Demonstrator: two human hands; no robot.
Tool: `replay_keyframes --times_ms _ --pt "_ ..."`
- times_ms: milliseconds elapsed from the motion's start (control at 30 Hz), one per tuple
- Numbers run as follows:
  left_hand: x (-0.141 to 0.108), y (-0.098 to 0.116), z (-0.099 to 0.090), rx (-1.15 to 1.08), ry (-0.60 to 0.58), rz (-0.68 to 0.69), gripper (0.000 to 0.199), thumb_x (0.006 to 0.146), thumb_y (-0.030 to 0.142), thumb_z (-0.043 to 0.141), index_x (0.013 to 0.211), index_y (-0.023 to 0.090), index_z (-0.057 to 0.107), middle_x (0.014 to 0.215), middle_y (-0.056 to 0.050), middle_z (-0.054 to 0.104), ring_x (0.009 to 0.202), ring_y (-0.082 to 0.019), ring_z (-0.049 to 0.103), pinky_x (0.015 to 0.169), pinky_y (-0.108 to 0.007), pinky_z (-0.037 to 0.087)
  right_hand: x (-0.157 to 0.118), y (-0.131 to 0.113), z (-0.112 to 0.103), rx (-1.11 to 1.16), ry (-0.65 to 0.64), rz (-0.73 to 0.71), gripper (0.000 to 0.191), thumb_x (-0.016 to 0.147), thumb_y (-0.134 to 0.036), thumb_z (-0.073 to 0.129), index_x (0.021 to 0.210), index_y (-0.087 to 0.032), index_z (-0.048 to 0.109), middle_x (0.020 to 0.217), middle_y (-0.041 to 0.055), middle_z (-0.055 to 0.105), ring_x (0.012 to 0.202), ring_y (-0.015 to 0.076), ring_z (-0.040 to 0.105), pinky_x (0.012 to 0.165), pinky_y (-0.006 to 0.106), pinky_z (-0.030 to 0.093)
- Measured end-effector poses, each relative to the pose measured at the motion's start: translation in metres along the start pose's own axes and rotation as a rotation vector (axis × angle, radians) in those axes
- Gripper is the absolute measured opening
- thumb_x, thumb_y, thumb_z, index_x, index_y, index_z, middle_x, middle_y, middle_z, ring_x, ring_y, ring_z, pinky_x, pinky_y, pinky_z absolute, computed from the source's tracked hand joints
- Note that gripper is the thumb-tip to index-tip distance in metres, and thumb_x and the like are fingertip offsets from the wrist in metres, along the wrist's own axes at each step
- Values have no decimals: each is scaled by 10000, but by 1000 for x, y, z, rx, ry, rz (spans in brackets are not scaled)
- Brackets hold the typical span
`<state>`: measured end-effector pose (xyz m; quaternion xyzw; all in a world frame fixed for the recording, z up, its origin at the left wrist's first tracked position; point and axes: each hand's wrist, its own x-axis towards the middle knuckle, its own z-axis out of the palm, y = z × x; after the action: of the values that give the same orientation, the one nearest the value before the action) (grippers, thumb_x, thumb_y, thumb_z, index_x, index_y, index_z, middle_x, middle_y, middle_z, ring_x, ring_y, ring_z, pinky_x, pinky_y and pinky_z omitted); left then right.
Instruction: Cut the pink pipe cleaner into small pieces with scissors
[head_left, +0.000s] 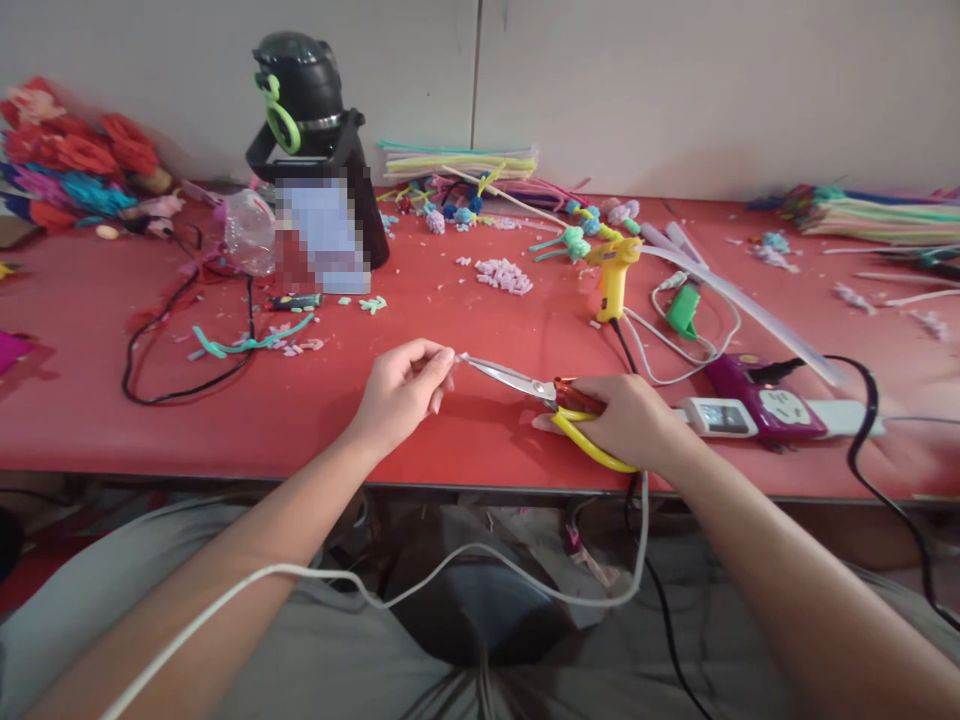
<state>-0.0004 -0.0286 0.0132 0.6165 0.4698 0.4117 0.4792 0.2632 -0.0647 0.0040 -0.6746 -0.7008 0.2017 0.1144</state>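
In the head view my right hand [626, 415] grips a pair of scissors [517, 380] with one yellow and one red handle loop. Their blades point left and look nearly closed. At the blade tips, my left hand [409, 385] pinches a short pale lilac pipe cleaner piece [463, 357] between thumb and fingertips; most of it is hidden. Beyond the hands lies a pile of cut lilac pieces [504, 276] on the red table [420, 440]. A few mint green snips [373, 305] lie to its left.
A yellow glue gun [613, 280] with a long clear glue stick stands behind my right hand. Right of it are a purple power strip [784, 405] and cables. Pipe cleaner bundles [465, 162] line the wall. A black flask [300, 100] stands back left; a white cable [465, 550] crosses my lap.
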Motion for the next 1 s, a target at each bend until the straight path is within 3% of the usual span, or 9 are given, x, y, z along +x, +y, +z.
replay_keyframes --times_ms 667,1000 --pt "1 -4 0 9 -10 15 333 965 346 506 675 183 505 552 36 462 431 -55 446 398 -191 323 -3 -1 -2 -1 20 -43 642 689 -797 618 590 -217 359 542 -38 355 550 109 266 492 263 228" --pt "2 -3 0 20 -29 8 297 953 365 532 718 184 538 576 30 510 433 -57 443 399 -198 328 -3 -2 -2 -4 15 -31 662 680 -829 596 589 -220 356 539 -33 351 549 114 270 496 267 228"
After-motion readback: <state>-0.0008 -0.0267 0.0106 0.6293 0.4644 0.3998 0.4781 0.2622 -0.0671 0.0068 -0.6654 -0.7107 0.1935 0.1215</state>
